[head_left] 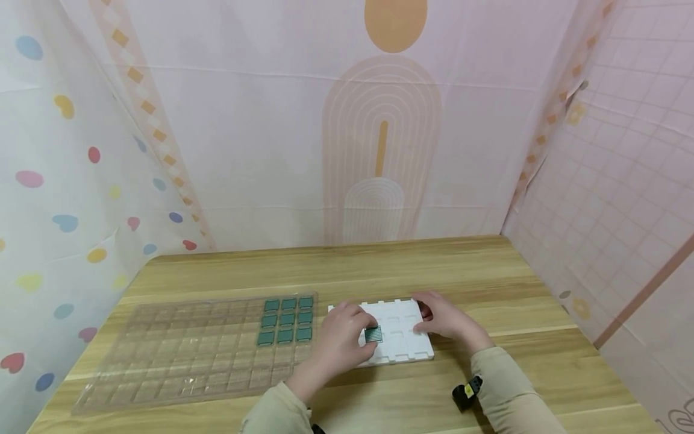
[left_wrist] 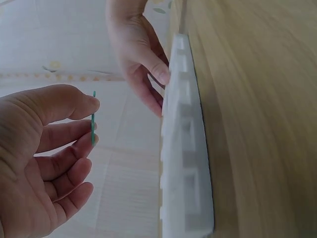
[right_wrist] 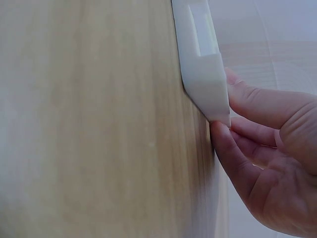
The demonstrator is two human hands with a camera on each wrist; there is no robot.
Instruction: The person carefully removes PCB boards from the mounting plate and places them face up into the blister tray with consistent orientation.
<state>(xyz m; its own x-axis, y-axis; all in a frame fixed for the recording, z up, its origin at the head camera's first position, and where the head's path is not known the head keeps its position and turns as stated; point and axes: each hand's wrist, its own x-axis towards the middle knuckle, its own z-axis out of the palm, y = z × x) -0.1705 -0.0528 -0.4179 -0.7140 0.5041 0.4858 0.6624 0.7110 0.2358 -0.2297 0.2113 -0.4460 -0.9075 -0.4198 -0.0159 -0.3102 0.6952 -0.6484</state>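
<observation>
Between thumb and fingertips, my left hand (head_left: 338,337) pinches a thin green square chip (head_left: 373,334) with a grid of dots on its face. The left wrist view shows the chip (left_wrist: 93,119) edge-on, held apart from the white tray (left_wrist: 185,148). That white tray (head_left: 403,340) has shallow recesses and notched edges, and lies on the table under the chip. At its far right corner, my right hand (head_left: 447,319) grips the tray's edge. In the right wrist view the thumb lies on the tray's upper face and a finger touches its corner.
Left of the white tray lies a long clear plastic tray (head_left: 179,355) with many compartments. Several green chips (head_left: 285,319) sit in its right end, in rows. A small black device (head_left: 466,393) is by the right sleeve. Patterned curtains (head_left: 260,150) stand behind the wooden table (head_left: 347,265).
</observation>
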